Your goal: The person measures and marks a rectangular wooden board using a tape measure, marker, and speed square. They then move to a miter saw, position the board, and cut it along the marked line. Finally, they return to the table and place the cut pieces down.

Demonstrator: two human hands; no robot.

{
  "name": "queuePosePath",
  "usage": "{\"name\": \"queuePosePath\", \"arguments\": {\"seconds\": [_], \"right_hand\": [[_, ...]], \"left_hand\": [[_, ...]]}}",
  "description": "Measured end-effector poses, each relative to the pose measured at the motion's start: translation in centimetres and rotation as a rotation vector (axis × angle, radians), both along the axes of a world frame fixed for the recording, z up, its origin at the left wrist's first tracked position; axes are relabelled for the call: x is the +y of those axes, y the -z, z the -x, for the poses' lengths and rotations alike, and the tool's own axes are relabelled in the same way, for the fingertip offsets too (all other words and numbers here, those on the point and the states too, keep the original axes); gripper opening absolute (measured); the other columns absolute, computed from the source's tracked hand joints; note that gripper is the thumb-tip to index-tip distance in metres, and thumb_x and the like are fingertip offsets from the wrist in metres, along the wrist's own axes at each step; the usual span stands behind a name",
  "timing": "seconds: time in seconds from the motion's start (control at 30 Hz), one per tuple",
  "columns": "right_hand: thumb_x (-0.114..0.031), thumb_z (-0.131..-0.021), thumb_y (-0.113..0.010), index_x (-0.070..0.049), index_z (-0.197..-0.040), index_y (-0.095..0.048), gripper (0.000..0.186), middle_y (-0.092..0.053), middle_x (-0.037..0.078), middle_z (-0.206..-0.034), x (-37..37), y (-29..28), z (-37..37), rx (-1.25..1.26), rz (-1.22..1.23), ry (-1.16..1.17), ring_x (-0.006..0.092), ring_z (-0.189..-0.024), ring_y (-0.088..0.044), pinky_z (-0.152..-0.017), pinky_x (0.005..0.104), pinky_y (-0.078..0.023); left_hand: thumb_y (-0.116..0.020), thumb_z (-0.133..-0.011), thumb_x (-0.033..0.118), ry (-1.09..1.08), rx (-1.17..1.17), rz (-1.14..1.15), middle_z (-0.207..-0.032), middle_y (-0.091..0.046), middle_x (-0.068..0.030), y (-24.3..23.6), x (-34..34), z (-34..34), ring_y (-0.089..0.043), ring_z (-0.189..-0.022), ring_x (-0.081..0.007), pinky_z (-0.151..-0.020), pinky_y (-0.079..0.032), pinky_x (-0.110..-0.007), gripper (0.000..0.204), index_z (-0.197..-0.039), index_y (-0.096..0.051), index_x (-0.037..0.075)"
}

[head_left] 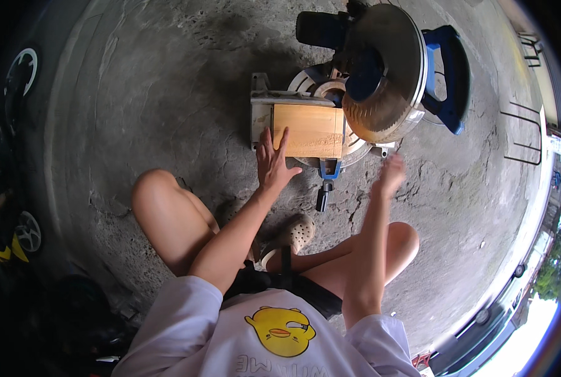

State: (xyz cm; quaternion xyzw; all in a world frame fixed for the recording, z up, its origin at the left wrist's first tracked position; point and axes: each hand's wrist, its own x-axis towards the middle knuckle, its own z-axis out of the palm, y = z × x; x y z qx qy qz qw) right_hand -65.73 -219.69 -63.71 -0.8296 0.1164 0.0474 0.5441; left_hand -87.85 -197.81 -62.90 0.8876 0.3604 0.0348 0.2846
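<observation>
A rectangular light wooden board (309, 129) lies flat on the table of a miter saw (255, 119), its far edge along the metal fence (293, 97). My left hand (274, 163) rests at the board's near left corner with fingers spread, two of them reaching onto the wood. The round saw head (384, 75), with its toothed blade partly behind a clear guard, is up at the right of the board. My right hand (390, 176) hovers in the air below the blade, smeared by motion, so its fingers cannot be made out. The saw's blue handle (450, 78) is farther right.
The saw stands on a rough, cracked concrete floor (167, 94). A black lever (322, 196) juts from its front toward my clog-shod foot (299, 232). My bare knees flank the near side. Dark wheeled vehicles (26, 232) line the left; metal racks (522, 132) stand far right.
</observation>
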Motion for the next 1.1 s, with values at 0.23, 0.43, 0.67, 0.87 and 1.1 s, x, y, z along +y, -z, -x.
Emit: {"name": "queuePosePath", "arguments": {"seconds": [0.23, 0.43, 0.67, 0.87, 1.1], "right_hand": [[-0.064, -0.095, -0.046, -0.014, -0.143, -0.047, 0.069, -0.062, 0.013, -0.116, 13.2, -29.1, -13.9, -0.339, 0.155, -0.598, 0.0181, -0.104, -0.060, -0.090, 0.0347, -0.047], [-0.040, -0.100, -0.048, -0.008, -0.139, -0.052, 0.050, -0.058, 0.010, -0.131, 20.7, -28.6, -19.6, -0.084, 0.578, -0.912, 0.0185, -0.116, -0.057, -0.100, 0.0314, -0.042], [-0.024, -0.103, -0.042, -0.007, -0.141, -0.050, 0.043, -0.054, 0.010, -0.138, 14.1, -27.1, -19.1, -0.354, 0.710, -0.872, 0.0225, -0.129, -0.050, -0.113, 0.0356, -0.033], [-0.038, -0.100, -0.046, -0.007, -0.129, -0.059, 0.044, -0.056, 0.011, -0.131, 9.6, -21.2, -5.8, -0.520, 0.669, -0.460, 0.0252, -0.121, -0.055, -0.102, 0.0376, -0.044], [-0.053, -0.095, -0.045, -0.012, -0.118, -0.065, 0.051, -0.058, 0.007, -0.115, 6.3, -17.2, -1.0, -0.665, 0.711, -0.301, 0.0231, -0.111, -0.058, -0.097, 0.0404, -0.048]], "left_hand": [[-0.091, -0.054, 0.046, 0.094, -0.008, -0.073, -0.151, -0.017, -0.0349, 3.3, 2.2, -1.9, -0.021, -0.143, -0.0493, -0.119, -0.020, -0.054, 0.122, -0.154, -0.025, 0.024], [-0.091, -0.051, 0.048, 0.039, -0.150, -0.119, -0.148, -0.022, -0.0333, 5.3, 1.7, -1.5, -0.021, -0.140, -0.0500, -0.117, -0.021, -0.059, 0.118, -0.151, -0.031, 0.027], [-0.094, -0.049, 0.042, -0.012, -0.224, -0.061, -0.149, -0.022, -0.0303, 5.5, 1.7, -1.2, -0.023, -0.140, -0.0477, -0.114, -0.026, -0.059, 0.119, -0.151, -0.032, 0.029], [-0.086, -0.071, 0.047, -0.498, -0.400, -0.032, -0.143, -0.031, -0.0225, 2.7, -4.0, -1.4, -0.035, -0.133, -0.0360, -0.109, -0.037, -0.048, 0.099, -0.143, -0.034, 0.002], [-0.080, -0.083, 0.036, -1.212, -0.697, 1.231, -0.115, -0.058, -0.0142, 4.6, -10.4, -4.5, -0.059, -0.104, -0.0200, -0.089, -0.049, -0.035, 0.061, -0.122, -0.047, 0.003]]}}
